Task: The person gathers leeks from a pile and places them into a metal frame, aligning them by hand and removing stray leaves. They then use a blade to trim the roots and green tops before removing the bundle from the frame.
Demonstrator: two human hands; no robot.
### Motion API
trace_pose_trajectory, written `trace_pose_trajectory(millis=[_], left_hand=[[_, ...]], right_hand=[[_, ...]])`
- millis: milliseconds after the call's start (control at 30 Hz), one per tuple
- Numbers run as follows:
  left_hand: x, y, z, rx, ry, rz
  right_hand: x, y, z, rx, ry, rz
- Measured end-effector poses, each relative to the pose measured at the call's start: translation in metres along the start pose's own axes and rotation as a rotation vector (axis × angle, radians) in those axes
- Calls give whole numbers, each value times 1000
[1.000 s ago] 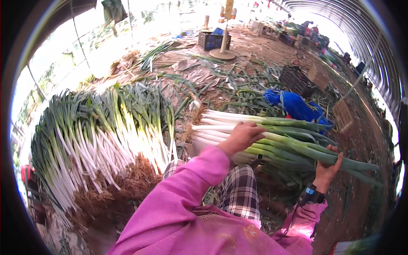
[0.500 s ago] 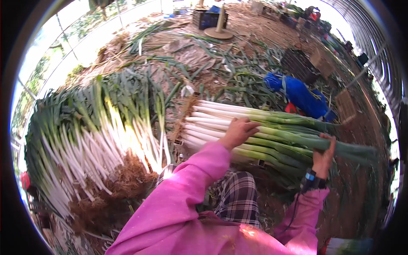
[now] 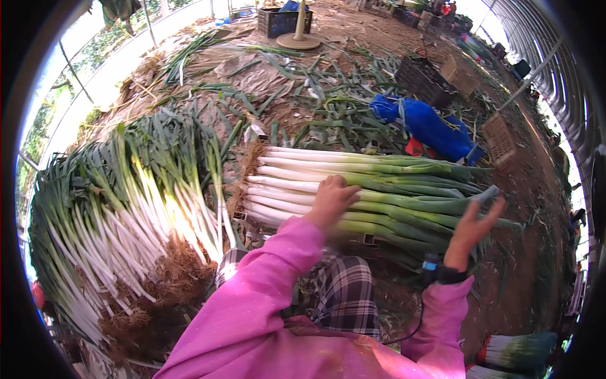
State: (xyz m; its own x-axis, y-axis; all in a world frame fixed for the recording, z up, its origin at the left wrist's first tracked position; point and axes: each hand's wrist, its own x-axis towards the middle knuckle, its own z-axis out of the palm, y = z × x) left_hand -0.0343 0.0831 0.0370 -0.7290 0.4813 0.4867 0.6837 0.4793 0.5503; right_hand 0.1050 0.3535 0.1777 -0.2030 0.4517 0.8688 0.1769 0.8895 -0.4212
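Observation:
A bundle of leeks (image 3: 391, 183) lies across in front of my knees, white shafts and roots to the left, green leaves to the right. Over the middle of the shafts my left hand (image 3: 332, 201) is closed, its fingers curled on a leek (image 3: 297, 186). At the leafy end my right hand (image 3: 472, 232) is raised with fingers spread, holding nothing. It is just beside the leaf tips and slightly blurred. A dark wristband (image 3: 442, 271) sits on my right wrist. Parts of a frame (image 3: 368, 239) show beneath the bundle.
A large heap of leeks (image 3: 113, 234) with soil-covered roots spreads at the left. Beyond the bundle lie a blue sack (image 3: 435, 129), a black crate (image 3: 424, 82) and loose leaves. Farther off stand another crate (image 3: 271, 24) and a post on a round base (image 3: 298, 42). More leeks (image 3: 521, 348) lie lower right.
My right hand has let go of the leek leaves and spread its fingers. My left hand stays on the shafts. The whole view has shifted, so things sit farther left.

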Motion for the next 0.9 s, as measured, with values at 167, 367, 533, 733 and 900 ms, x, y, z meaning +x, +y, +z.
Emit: trace_pose_trajectory(millis=[167, 367, 533, 733, 900], left_hand=[[-6, -12, -8, 87, -60, 117], [-48, -117, -96, 258, -394, -103], [-61, -145, -126, 236, -674, -145], [-17, -170, -172, -509, -567, -428], [-138, -330, -223, -71, -162, -971]], right_hand=[[-90, -42, 39, -180, -769, -466], [-100, -41, 55, -89, -709, -442], [-106, -59, 62, -107, -767, -464], [-99, -34, 51, -152, -774, -519], [-91, -36, 47, -203, -754, -551]])
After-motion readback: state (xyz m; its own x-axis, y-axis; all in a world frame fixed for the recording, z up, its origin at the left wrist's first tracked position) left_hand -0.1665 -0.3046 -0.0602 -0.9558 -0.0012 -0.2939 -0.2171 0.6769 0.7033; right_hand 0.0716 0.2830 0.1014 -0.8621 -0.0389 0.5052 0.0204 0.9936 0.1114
